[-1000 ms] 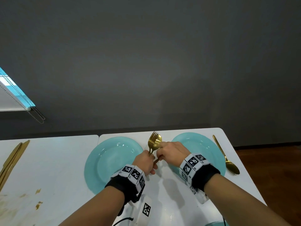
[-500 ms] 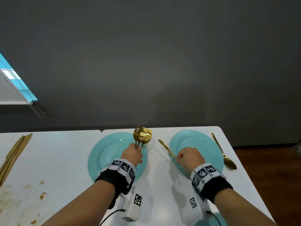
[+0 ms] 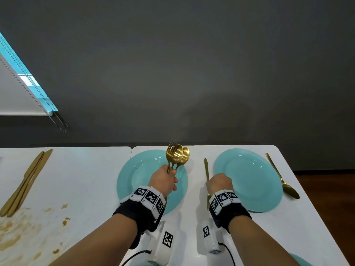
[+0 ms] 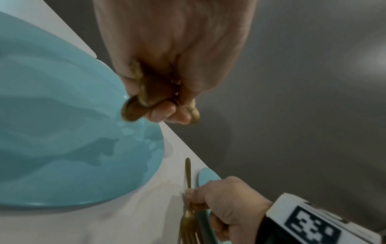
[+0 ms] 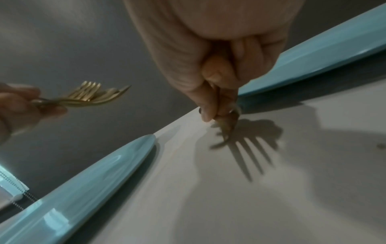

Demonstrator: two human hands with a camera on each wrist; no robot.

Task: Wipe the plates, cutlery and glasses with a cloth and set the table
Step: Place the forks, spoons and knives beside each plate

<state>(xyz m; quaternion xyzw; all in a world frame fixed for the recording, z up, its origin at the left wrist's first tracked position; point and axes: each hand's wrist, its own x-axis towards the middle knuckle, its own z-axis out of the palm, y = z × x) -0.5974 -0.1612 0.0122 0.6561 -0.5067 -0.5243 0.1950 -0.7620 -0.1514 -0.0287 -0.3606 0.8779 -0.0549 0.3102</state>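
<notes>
Two turquoise plates sit on the white table: a left plate (image 3: 138, 181) and a right plate (image 3: 247, 179). My left hand (image 3: 169, 175) grips a bundle of gold forks and spoons (image 3: 177, 156) by the handles, heads up, above the left plate. My right hand (image 3: 211, 184) pinches a single gold fork (image 3: 206, 167) just left of the right plate, its handle pointing away and its tines toward me. In the right wrist view the fork (image 5: 228, 125) is low over the table and casts a tine shadow. A gold spoon (image 3: 282, 177) lies right of the right plate.
Several gold knives (image 3: 25, 181) lie on the adjoining table at the far left, with brown stains (image 3: 11, 233) near them. The table's far edge meets a dark wall. Another turquoise plate rim (image 3: 299, 260) shows at the bottom right.
My right hand drew one fork out of the bundle, moved right and lowered it beside the right plate. My left hand shifted left over the left plate with the rest.
</notes>
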